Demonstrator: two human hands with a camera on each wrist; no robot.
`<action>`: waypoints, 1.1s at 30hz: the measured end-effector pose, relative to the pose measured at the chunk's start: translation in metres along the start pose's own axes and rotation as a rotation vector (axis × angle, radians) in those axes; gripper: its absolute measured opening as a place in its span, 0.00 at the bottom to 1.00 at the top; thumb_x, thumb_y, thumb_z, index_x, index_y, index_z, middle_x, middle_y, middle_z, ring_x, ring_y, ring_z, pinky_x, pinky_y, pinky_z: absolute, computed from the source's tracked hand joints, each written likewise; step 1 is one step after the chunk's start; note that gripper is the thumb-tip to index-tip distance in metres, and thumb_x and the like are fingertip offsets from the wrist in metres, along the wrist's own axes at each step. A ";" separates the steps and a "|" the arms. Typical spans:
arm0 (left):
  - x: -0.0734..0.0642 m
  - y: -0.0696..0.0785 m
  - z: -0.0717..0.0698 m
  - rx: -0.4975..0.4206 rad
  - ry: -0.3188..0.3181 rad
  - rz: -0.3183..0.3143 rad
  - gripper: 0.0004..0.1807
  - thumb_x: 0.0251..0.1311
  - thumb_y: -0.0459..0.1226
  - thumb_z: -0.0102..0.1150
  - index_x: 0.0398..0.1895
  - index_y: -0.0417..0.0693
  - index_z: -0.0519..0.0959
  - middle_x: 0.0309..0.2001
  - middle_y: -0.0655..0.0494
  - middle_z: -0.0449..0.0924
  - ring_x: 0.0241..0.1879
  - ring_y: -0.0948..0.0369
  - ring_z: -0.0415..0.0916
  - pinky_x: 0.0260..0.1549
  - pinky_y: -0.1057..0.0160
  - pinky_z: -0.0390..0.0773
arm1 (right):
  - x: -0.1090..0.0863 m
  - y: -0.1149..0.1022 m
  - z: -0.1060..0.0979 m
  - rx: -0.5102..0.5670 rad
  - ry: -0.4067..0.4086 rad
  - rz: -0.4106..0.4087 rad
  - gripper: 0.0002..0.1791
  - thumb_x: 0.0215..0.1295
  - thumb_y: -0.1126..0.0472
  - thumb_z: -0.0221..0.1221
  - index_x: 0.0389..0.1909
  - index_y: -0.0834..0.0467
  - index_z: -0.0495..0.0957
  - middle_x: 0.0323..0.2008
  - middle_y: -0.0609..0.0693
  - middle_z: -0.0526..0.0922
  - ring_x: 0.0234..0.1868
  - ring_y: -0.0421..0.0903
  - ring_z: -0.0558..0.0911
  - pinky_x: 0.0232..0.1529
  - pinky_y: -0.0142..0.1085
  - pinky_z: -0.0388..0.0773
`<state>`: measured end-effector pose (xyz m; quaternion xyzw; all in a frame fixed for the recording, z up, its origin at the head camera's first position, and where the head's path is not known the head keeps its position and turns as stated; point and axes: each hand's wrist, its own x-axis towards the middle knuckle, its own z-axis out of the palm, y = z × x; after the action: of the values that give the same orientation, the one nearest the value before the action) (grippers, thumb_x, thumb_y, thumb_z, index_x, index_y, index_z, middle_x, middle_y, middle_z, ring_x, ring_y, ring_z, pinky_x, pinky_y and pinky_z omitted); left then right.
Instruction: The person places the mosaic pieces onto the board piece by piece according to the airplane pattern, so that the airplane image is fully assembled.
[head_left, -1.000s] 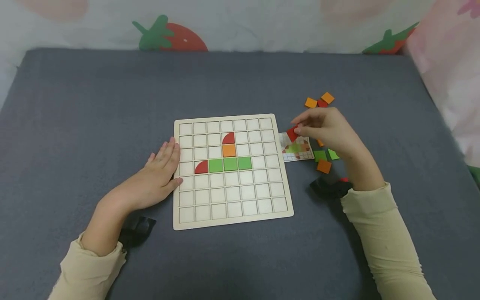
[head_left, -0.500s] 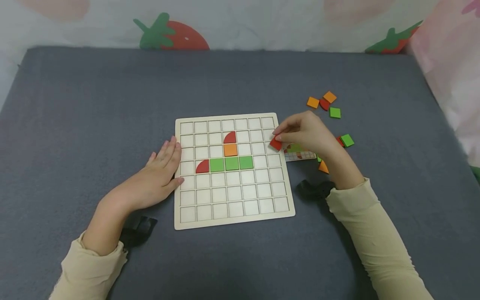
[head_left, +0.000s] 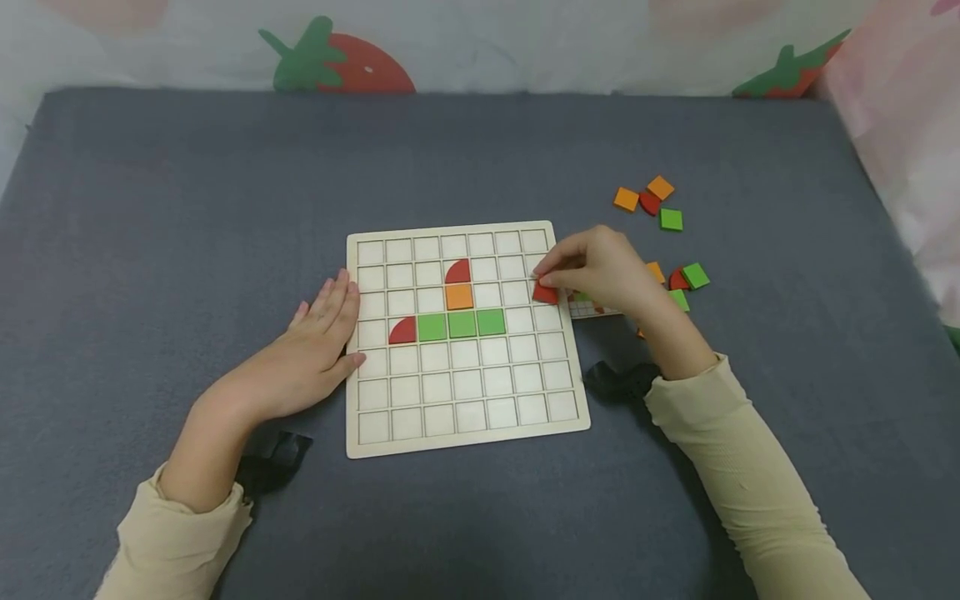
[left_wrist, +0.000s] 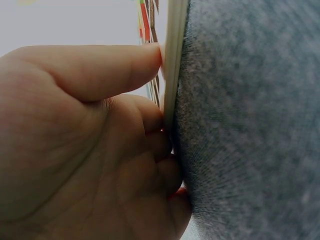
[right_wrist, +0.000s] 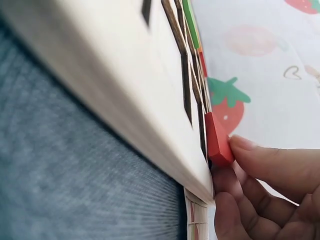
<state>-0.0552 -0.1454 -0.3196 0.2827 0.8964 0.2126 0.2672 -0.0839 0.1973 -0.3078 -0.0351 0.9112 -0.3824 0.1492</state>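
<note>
The right hand (head_left: 603, 271) had carried its red wooden piece (head_left: 545, 292) leftward; a second earlier the piece was above the printed grid card (head_left: 600, 310), and now it was at the outermost right column of the square, pale wooden grid board (head_left: 352, 433), around the third row from the far side; thumb and fingers pinched it, hiding part of its outline. In the right wrist view it looked tilted against the ribs; whether it sat in a cell could not be told.

That shift, I judged, turned the work from carrying to positioning; the pieces already laid had not changed: three green square tiles (head_left: 462, 323) in a row, an orange square tile (head_left: 459, 296) and two red quarter-circle tiles (head_left: 457, 271).

The left hand (head_left: 311, 358) stayed at the board's left edge, fingers extended and gripping nothing, thumb tip on the rim; this probably steadied the board; loose orange, red and green wooden tiles (head_left: 671, 219) lay on the grey cloth (head_left: 225, 167) to the right.
</note>
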 end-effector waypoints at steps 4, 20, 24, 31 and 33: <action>0.000 0.000 -0.001 0.000 -0.003 -0.005 0.40 0.71 0.41 0.43 0.72 0.32 0.31 0.72 0.41 0.19 0.71 0.46 0.21 0.66 0.41 0.34 | 0.000 -0.002 0.001 -0.022 0.007 -0.005 0.05 0.59 0.66 0.64 0.35 0.59 0.86 0.29 0.51 0.85 0.23 0.47 0.77 0.17 0.34 0.67; 0.000 -0.001 0.001 0.005 -0.010 -0.001 0.40 0.72 0.41 0.42 0.72 0.33 0.30 0.72 0.41 0.18 0.71 0.47 0.20 0.65 0.41 0.34 | -0.005 -0.001 -0.010 -0.078 -0.095 -0.023 0.07 0.52 0.64 0.70 0.32 0.60 0.85 0.26 0.50 0.83 0.25 0.46 0.77 0.25 0.35 0.71; 0.000 -0.001 0.000 0.005 -0.014 -0.002 0.40 0.72 0.41 0.42 0.72 0.34 0.30 0.72 0.42 0.18 0.71 0.48 0.19 0.66 0.41 0.34 | -0.004 0.000 -0.007 -0.085 -0.082 -0.022 0.07 0.53 0.65 0.69 0.34 0.59 0.85 0.28 0.50 0.84 0.28 0.45 0.78 0.29 0.36 0.72; 0.001 -0.002 0.001 0.007 -0.016 -0.002 0.41 0.72 0.41 0.42 0.72 0.34 0.30 0.72 0.42 0.18 0.71 0.48 0.19 0.65 0.41 0.34 | -0.003 0.001 -0.005 -0.107 -0.062 -0.067 0.07 0.54 0.67 0.68 0.35 0.60 0.85 0.30 0.51 0.85 0.31 0.44 0.80 0.33 0.36 0.74; 0.001 -0.002 0.001 0.006 -0.015 -0.002 0.41 0.72 0.41 0.43 0.71 0.34 0.29 0.72 0.42 0.18 0.71 0.48 0.19 0.65 0.41 0.34 | -0.003 0.000 -0.004 -0.119 -0.057 -0.080 0.07 0.54 0.67 0.68 0.35 0.60 0.86 0.30 0.51 0.85 0.31 0.44 0.80 0.32 0.36 0.74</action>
<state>-0.0564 -0.1463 -0.3219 0.2843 0.8952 0.2077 0.2734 -0.0823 0.2007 -0.3047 -0.0910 0.9255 -0.3322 0.1573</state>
